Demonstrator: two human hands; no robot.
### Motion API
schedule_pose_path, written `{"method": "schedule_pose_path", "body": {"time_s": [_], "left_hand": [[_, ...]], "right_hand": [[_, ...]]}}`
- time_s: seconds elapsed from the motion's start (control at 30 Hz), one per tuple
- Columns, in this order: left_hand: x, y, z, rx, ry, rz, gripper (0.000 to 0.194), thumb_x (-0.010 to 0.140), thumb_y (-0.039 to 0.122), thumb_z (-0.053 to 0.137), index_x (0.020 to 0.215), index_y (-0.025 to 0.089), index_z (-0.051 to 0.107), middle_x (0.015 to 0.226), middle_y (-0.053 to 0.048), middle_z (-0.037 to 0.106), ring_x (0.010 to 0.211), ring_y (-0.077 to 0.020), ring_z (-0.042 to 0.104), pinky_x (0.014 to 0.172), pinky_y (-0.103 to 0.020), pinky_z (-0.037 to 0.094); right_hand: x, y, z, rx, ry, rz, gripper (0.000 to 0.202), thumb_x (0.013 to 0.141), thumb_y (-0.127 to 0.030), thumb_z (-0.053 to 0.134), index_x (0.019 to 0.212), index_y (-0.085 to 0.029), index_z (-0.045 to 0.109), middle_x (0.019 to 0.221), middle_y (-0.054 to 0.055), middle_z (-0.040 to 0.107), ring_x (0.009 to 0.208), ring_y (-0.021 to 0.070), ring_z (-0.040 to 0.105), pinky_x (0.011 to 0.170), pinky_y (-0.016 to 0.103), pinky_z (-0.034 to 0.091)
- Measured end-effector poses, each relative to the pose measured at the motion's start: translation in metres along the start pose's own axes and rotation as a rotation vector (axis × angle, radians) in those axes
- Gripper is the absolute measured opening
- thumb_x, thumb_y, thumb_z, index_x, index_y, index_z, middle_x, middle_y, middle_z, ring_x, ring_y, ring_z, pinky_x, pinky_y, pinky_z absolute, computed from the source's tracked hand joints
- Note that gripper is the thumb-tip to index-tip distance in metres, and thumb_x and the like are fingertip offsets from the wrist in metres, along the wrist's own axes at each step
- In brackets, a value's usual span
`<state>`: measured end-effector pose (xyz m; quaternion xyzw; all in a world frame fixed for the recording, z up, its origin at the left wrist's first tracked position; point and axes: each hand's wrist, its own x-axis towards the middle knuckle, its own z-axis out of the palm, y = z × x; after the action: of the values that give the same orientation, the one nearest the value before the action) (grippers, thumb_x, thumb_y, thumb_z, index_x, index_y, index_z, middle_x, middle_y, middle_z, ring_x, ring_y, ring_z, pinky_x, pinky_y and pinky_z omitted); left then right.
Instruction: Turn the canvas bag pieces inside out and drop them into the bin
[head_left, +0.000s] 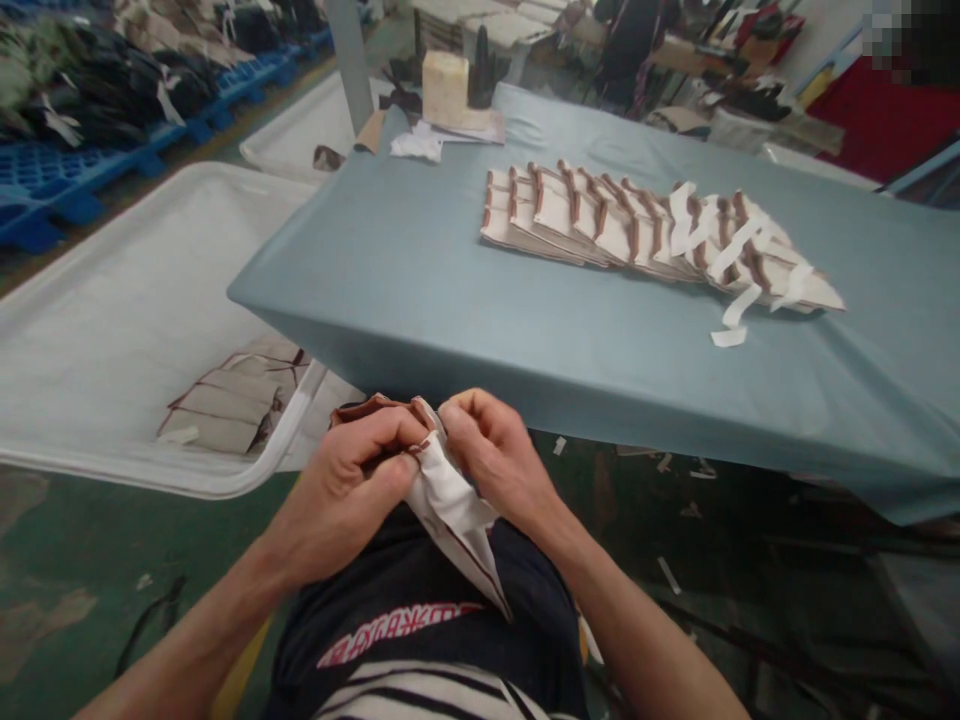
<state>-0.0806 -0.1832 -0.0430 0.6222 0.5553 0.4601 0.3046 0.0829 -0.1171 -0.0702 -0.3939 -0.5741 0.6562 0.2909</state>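
The left hand (360,475) pinches an off-white cloth piece with brown edging (450,490) between thumb and bent forefinger. The right hand (491,440) has its fingers curled in tight at the upper part of the same piece; exactly what its fingertips grip is hidden. The piece is in the air over the person's lap, just off the near edge of the long table under a blue-grey cover (405,275), its pointed end hanging down.

Beside the table's left end stands a large, shallow white plastic tub with a rounded rim (135,250). In its near right corner lies a stack of folded beige cloth with dark red edging (229,400); the rest of its floor is bare. A second white plastic tub (277,135), behind it, has a small brown item (328,157) at its right end.

On the table, nearer the far edge, overlapping off-white cloth pieces with brown trim (600,220) form a long row, loose white strips (739,250) across its right end. By the far left corner sits a pale yellow block (445,88).
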Motion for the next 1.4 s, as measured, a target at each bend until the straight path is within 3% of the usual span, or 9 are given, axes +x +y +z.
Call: {"method": "schedule_pose_path", "body": {"time_s": [0.13, 0.27, 0.4, 0.5, 0.63, 0.87, 1.1, 1.2, 1.4], "left_hand": [[0.015, 0.019, -0.021, -0.101, -0.138, -0.035, 0.020, 0.087, 0.017, 0.056, 0.074, 0.021, 0.070, 0.075, 0.001, 0.073, 0.075, -0.0177, 0.067, 0.067, -0.026, 0.052], [0.021, 0.038, -0.032, -0.051, -0.234, -0.039, 0.020, 0.087, 0.020, 0.056, 0.072, 0.022, 0.070, 0.069, 0.004, 0.067, 0.065, -0.0138, 0.061, 0.058, -0.022, 0.047], [0.017, 0.043, -0.034, 0.064, -0.179, -0.012, 0.021, 0.087, 0.018, 0.055, 0.079, 0.024, 0.074, 0.072, 0.006, 0.071, 0.064, -0.0124, 0.064, 0.057, -0.021, 0.045], [0.012, 0.042, -0.033, 0.111, -0.164, -0.020, 0.019, 0.088, 0.017, 0.056, 0.082, 0.024, 0.072, 0.073, 0.007, 0.074, 0.064, -0.0124, 0.067, 0.057, -0.020, 0.047], [0.013, 0.041, -0.031, 0.115, -0.131, -0.019, 0.014, 0.090, 0.016, 0.055, 0.086, 0.025, 0.066, 0.072, 0.009, 0.072, 0.062, -0.0110, 0.068, 0.055, -0.019, 0.048], [0.015, 0.025, -0.029, 0.228, -0.053, 0.218, 0.021, 0.095, 0.009, 0.055, 0.098, 0.026, 0.067, 0.077, 0.008, 0.071, 0.068, -0.0112, 0.069, 0.065, -0.020, 0.052], [0.009, -0.003, -0.024, 0.345, -0.052, 0.527, 0.040, 0.096, 0.001, 0.051, 0.123, 0.028, 0.062, 0.073, 0.006, 0.068, 0.056, -0.0148, 0.062, 0.059, -0.027, 0.047], [0.010, -0.013, -0.027, 0.335, -0.088, 0.606, 0.049, 0.091, 0.001, 0.053, 0.130, 0.029, 0.061, 0.071, 0.004, 0.065, 0.054, -0.0165, 0.058, 0.056, -0.030, 0.042], [0.009, -0.029, -0.030, 0.329, -0.085, 0.652, 0.051, 0.091, 0.000, 0.054, 0.133, 0.028, 0.061, 0.073, 0.002, 0.069, 0.058, -0.0165, 0.059, 0.056, -0.028, 0.045]], "right_hand": [[0.003, -0.023, -0.025, -0.224, 0.105, -0.367, 0.020, 0.106, -0.043, 0.065, 0.100, -0.024, 0.067, 0.089, 0.002, 0.077, 0.082, 0.0191, 0.071, 0.081, 0.033, 0.057], [0.007, -0.053, -0.039, -0.519, -0.122, -0.810, 0.030, 0.106, -0.045, 0.069, 0.126, -0.023, 0.070, 0.129, 0.011, 0.083, 0.132, 0.0283, 0.073, 0.122, 0.049, 0.050], [0.015, -0.068, -0.042, -0.715, -0.276, -0.900, 0.025, 0.100, -0.048, 0.073, 0.095, -0.024, 0.069, 0.083, 0.000, 0.075, 0.086, 0.0216, 0.071, 0.123, 0.052, 0.044], [0.015, -0.070, -0.040, -0.720, -0.340, -0.856, 0.030, 0.097, -0.038, 0.068, 0.074, -0.024, 0.054, 0.066, -0.006, 0.055, 0.063, 0.0144, 0.051, 0.087, 0.037, 0.049], [0.011, -0.072, -0.036, -0.577, -0.413, -0.575, 0.023, 0.093, -0.030, 0.060, 0.074, -0.024, 0.050, 0.063, -0.008, 0.045, 0.057, 0.0109, 0.040, 0.061, 0.028, 0.031], [0.011, -0.067, -0.028, -0.369, -0.355, -0.289, 0.014, 0.084, -0.028, 0.061, 0.072, -0.023, 0.056, 0.061, -0.008, 0.044, 0.055, 0.0093, 0.038, 0.055, 0.024, 0.029], [-0.001, -0.049, -0.014, 0.091, -0.298, 0.082, 0.018, 0.077, -0.036, 0.065, 0.069, -0.024, 0.055, 0.058, -0.006, 0.050, 0.054, 0.0106, 0.040, 0.051, 0.023, 0.033], [0.000, -0.047, -0.014, 0.211, -0.361, 0.138, 0.020, 0.075, -0.040, 0.069, 0.074, -0.022, 0.061, 0.062, -0.004, 0.057, 0.055, 0.0114, 0.043, 0.052, 0.023, 0.036], [0.007, -0.046, -0.014, 0.188, -0.353, 0.186, 0.013, 0.073, -0.034, 0.063, 0.073, -0.021, 0.063, 0.062, -0.007, 0.050, 0.055, 0.0089, 0.037, 0.053, 0.022, 0.033]]}}
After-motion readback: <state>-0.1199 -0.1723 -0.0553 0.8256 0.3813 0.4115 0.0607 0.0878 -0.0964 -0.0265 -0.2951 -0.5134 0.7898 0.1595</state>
